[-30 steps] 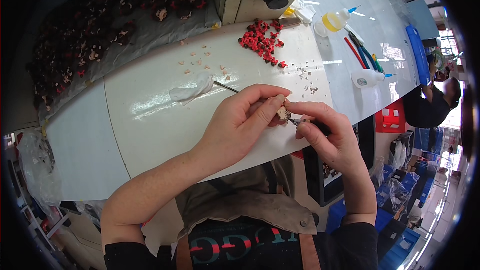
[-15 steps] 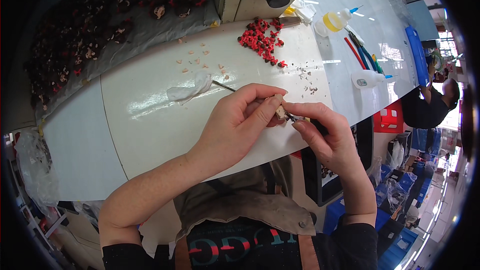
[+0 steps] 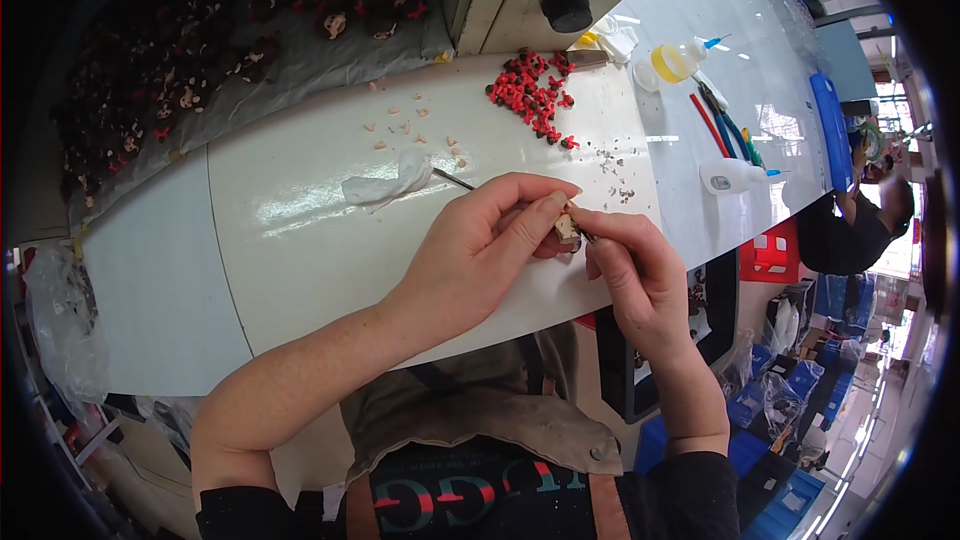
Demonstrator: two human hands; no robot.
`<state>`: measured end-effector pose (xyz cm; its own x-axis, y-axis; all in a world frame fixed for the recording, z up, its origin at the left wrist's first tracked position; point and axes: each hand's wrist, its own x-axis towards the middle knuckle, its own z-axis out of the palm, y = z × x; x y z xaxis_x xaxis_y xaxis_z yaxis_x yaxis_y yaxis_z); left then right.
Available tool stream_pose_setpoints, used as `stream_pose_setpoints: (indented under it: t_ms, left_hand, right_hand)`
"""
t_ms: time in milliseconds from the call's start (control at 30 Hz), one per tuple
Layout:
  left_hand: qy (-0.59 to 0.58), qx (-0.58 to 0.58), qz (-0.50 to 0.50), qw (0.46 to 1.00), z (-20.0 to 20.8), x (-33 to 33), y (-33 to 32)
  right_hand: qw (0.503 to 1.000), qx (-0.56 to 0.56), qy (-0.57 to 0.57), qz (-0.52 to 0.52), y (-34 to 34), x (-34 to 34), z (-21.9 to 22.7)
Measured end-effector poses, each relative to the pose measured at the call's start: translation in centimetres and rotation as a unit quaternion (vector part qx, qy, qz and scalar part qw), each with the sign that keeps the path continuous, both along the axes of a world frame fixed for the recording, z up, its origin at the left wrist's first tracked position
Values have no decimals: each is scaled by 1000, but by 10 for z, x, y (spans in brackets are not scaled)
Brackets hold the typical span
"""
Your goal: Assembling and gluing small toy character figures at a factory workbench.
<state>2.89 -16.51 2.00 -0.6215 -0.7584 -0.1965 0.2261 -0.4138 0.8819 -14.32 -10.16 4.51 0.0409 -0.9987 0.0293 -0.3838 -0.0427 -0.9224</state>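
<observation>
Over the table's near edge, my left hand (image 3: 500,240) grips a small beige figure part (image 3: 567,229) with dark bits on its lower side. The fingers of my right hand (image 3: 640,270) are pinched together against the right side of that part. Something small and dark shows at those fingertips, too small to name. Behind my left hand lies a thin dark metal rod (image 3: 452,178) with a white cloth (image 3: 392,180) wrapped round its end. Several tiny beige pieces (image 3: 406,127) are scattered beyond the cloth.
Red and black small parts (image 3: 530,90) lie heaped at the far side. Dark figure parts (image 3: 250,50) cover a grey sheet at far left. At right are a needle-tipped yellow bottle (image 3: 675,62), a white bottle (image 3: 730,177) and pliers (image 3: 720,110). Another person (image 3: 855,225) sits far right.
My right hand has drawn in and curled more tightly beside the beige part. That part has turned slightly in my left hand. The whole view has shifted a little.
</observation>
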Motion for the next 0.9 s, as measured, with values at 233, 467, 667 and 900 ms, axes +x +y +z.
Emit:
stream_pose_setpoints:
  t_ms: [233,467,667,900]
  left_hand:
    - [6,-12,-8,1000,-1,0,1]
    - [10,-4,-8,1000,1,1,1]
    - [14,-15,-15,1000,0,1,1]
    - [-1,-21,-14,1000,-2,-1,2]
  right_hand:
    - [982,142,-120,-21,0,-3,11]
    - [992,114,-58,-8,0,-4,18]
    - [998,34,48,26,4,-4,16]
    - [988,140,51,-34,3,-16,24]
